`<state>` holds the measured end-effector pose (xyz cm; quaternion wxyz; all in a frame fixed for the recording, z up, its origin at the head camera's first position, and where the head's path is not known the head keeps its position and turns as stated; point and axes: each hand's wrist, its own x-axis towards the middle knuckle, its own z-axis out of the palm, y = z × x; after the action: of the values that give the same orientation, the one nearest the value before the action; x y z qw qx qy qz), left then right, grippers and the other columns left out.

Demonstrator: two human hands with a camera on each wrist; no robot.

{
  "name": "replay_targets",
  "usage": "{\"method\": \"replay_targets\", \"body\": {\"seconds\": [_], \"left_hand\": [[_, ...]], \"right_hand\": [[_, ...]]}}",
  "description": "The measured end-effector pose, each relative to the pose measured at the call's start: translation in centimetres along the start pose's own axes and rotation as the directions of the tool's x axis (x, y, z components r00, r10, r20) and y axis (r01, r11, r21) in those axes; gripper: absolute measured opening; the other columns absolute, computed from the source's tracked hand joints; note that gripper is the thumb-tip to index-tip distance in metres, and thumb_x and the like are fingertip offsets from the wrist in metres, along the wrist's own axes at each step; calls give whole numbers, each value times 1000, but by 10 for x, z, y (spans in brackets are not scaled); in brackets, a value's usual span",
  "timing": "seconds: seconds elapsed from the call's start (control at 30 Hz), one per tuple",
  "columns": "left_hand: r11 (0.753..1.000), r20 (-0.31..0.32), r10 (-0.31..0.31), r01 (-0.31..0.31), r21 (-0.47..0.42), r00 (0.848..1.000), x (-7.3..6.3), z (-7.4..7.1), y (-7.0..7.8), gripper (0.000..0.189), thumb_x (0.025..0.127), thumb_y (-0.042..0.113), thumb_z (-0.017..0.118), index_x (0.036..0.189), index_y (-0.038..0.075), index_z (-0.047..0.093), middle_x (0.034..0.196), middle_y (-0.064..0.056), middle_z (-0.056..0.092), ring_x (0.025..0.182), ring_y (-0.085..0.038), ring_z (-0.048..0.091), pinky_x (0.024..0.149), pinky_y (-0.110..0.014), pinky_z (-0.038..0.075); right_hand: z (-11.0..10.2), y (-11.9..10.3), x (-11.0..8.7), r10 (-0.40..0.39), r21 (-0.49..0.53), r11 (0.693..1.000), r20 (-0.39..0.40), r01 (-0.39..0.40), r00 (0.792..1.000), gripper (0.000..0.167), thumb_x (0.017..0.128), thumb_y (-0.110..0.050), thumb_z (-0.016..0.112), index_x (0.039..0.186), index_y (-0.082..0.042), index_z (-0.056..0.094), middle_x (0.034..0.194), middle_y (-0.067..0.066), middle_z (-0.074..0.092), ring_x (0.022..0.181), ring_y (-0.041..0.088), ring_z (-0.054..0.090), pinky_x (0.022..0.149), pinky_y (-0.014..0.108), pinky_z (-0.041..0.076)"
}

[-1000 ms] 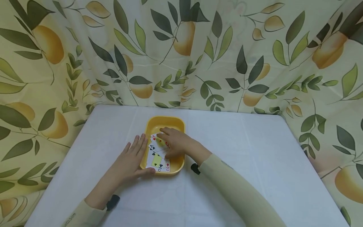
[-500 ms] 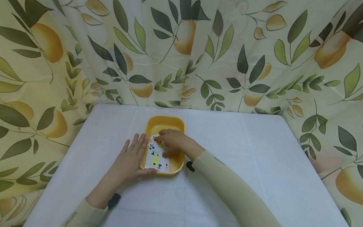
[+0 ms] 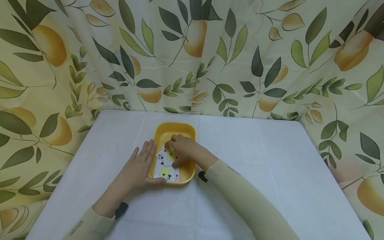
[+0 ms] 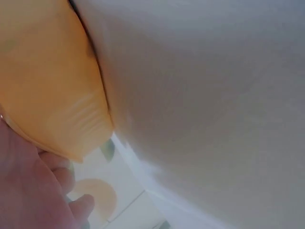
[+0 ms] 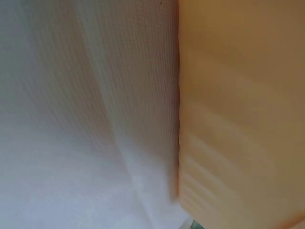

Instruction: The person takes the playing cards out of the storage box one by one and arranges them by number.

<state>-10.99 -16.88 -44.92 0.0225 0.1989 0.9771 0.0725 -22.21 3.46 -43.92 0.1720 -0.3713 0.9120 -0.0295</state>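
Note:
In the head view a yellow plastic tray (image 3: 174,124) holds several fanned playing cards (image 3: 164,170), face up, among them a two of clubs and a red-suited card at the lower right. My right hand (image 3: 186,150) reaches in over the right rim. Its thumb and curled fingers pinch the upper red-suited card (image 3: 170,154), partly covering it. My left hand (image 3: 138,168) rests along the tray's left rim, fingers straight and thumb across the near left corner. The left wrist view shows the tray's outer wall (image 4: 52,86) beside those fingers; the right wrist view shows only the wall (image 5: 233,119) and cloth.
A white cloth covers the table (image 3: 255,160) around the tray. Behind it hangs a curtain (image 3: 222,66) printed with fruit and leaves. Both forearms, in light sleeves (image 3: 240,193), lie over the near part of the table.
My right fingers have curled in from reaching over the cards to pinching the upper red-suited one, which has shifted slightly right and nearer. My left hand has stayed on the rim.

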Motion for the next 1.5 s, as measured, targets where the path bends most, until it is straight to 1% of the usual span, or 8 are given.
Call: {"method": "replay_targets", "body": {"seconds": [0.17,0.33,0.5,0.63,0.87,1.1,1.37,1.5], "left_hand": [[1000,10,-4,4,-10,1000,1,-1,0,131,72,92,49,159,0,11,168,-15,2,155,-32,4,123,-56,13],[1000,3,-1,1,-18,1000,2,1,-1,132,72,93,46,159,0,11,168,-15,2,155,-32,4,124,-52,15],[999,-22,11,-12,-45,1000,5,2,0,132,71,94,44,159,0,12,168,-15,4,155,-32,5,124,-50,17],[999,-11,6,-7,-48,1000,5,1,0,133,71,95,43,159,0,10,168,-14,2,155,-32,4,124,-49,16],[998,-4,-1,1,-63,1000,4,0,0,132,72,92,48,159,-1,11,168,-15,3,155,-32,4,124,-50,16],[997,7,-14,15,-73,1000,4,1,1,134,70,93,48,159,0,10,168,-14,1,155,-31,2,124,-48,16],[996,11,-21,22,-83,1000,2,2,0,134,70,92,50,159,0,10,168,-14,0,155,-31,1,125,-47,16],[996,13,-20,21,-88,1000,2,2,1,134,71,91,51,159,0,8,168,-14,0,155,-30,1,125,-47,15]], "right_hand": [[-4,0,-3,-14,8,1000,9,14,1000,84,71,-50,86,144,-25,53,137,1,51,118,20,45,105,35,46],[-10,2,-10,-27,37,999,8,27,1000,94,71,-52,85,150,-22,46,138,3,50,120,21,44,108,35,44],[-16,4,-18,-15,71,997,-27,17,1000,101,69,-52,87,153,-19,42,135,5,49,118,19,45,107,33,45],[-20,5,-24,-20,99,995,-67,27,998,99,68,-53,87,150,-17,46,132,5,50,115,18,46,105,32,47],[-32,12,-36,-14,112,993,-136,29,991,95,67,-49,88,147,-16,48,132,4,49,111,16,48,102,31,49],[-41,28,-44,14,115,993,-189,8,982,95,65,-46,90,145,-15,50,137,4,46,118,18,43,104,31,47],[-52,55,-55,66,114,993,-209,-43,976,88,67,-34,86,144,-12,49,133,6,47,116,22,43,101,34,48],[-54,72,-58,87,110,992,-219,-64,972,90,67,-34,88,144,-10,48,132,9,47,117,24,43,103,36,47]]}}
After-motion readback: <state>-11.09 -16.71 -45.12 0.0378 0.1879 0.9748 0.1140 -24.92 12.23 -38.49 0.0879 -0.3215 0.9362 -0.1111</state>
